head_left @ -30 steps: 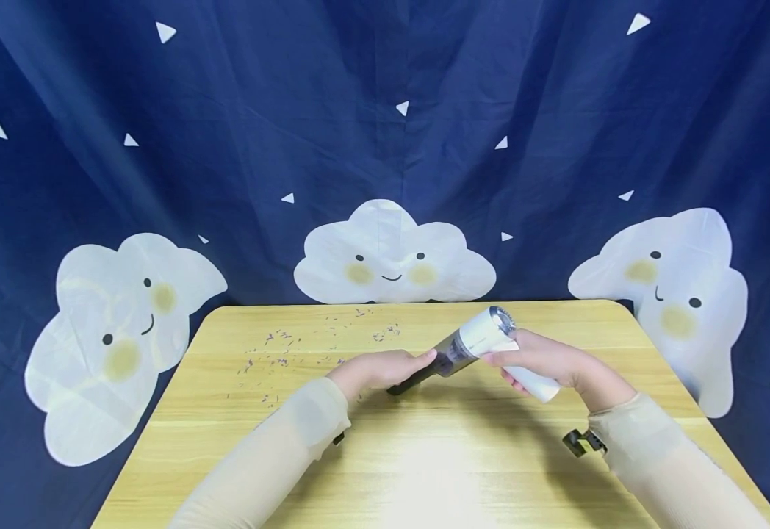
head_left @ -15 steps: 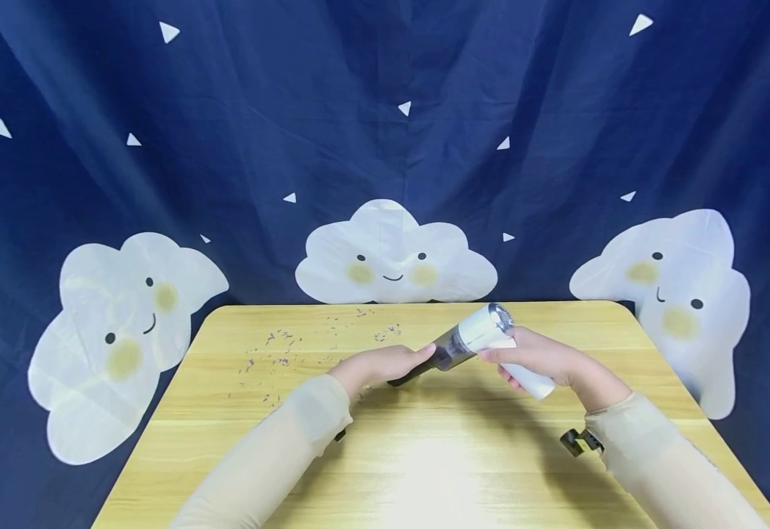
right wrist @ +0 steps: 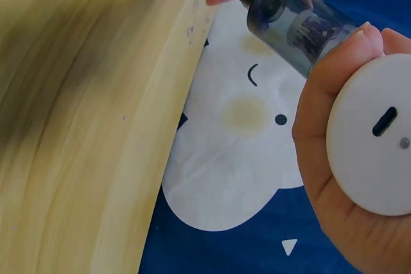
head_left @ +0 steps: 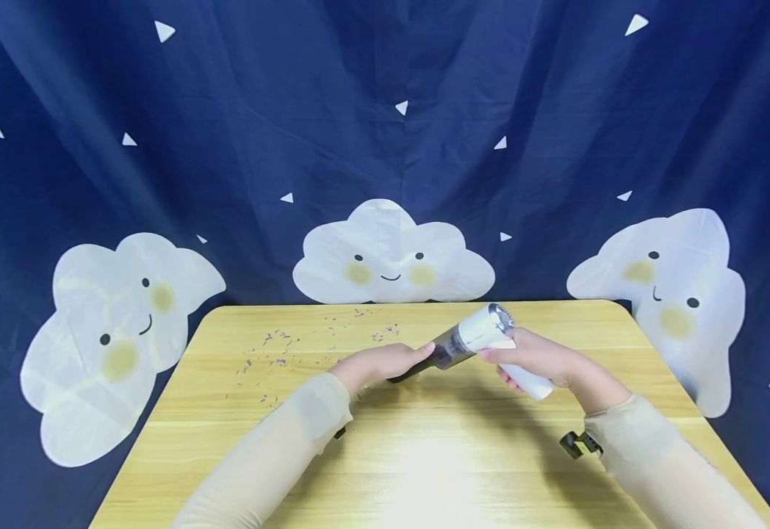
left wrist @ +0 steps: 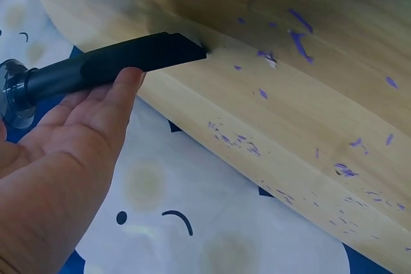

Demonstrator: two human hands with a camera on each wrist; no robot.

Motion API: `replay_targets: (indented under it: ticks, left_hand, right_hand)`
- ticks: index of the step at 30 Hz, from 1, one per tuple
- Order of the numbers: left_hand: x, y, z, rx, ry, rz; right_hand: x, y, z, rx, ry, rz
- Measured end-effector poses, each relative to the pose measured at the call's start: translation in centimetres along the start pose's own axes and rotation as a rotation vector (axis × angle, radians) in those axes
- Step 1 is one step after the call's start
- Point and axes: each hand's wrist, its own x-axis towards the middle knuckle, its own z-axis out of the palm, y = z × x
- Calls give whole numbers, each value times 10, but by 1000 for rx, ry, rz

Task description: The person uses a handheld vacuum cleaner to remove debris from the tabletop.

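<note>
A white handheld vacuum cleaner [head_left: 484, 329] with a see-through dust cup [head_left: 452, 348] slants down to the left over the table. Around its white handle [head_left: 527, 380] curls my right hand [head_left: 547, 358], with the round end cap [right wrist: 376, 149] facing the right wrist camera. My left hand [head_left: 381, 364] holds the black crevice nozzle [left wrist: 122, 61], thumb on the near side and fingers beneath it. Close over the wood, the nozzle's slanted tip points toward scattered purple paper scraps [left wrist: 298, 43]. Some purple bits [right wrist: 314, 33] show inside the dust cup.
Purple scraps [head_left: 279, 361] lie spread over the left and back part of the wooden table [head_left: 385, 455]. A dark blue curtain [head_left: 385, 147] with white cloud shapes hangs right behind the table's back edge.
The nozzle end has shifted slightly away from me since one second ago, and the vacuum's handle has moved a little left. Both hands keep their holds.
</note>
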Motion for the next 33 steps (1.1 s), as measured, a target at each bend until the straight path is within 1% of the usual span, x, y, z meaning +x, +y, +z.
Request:
replay_targets:
  ticks: [6, 8, 12, 16, 19, 24, 33]
  left_hand:
    - [-2, -5, -5, -18, 13, -10]
    - [-4, -6, -7, -45, 10, -23]
    - [-6, -10, -10, -55, 1, -35]
    - [-4, -13, -13, 3, 5, -24]
    - [-3, -15, -15, 27, 9, -14]
    - [-1, -18, -17, 44, 17, -4]
    - [-2, -22, -20, 53, 31, -29]
  right_hand:
    - [7, 2, 5, 6, 17, -5]
    - [9, 2, 8, 23, 20, 4]
    - [11, 1, 12, 57, 19, 20]
    - [14, 0, 16, 84, 23, 26]
    - [16, -1, 19, 100, 31, 25]
    - [18, -2, 23, 105, 48, 21]
    - [24, -2, 26, 113, 45, 16]
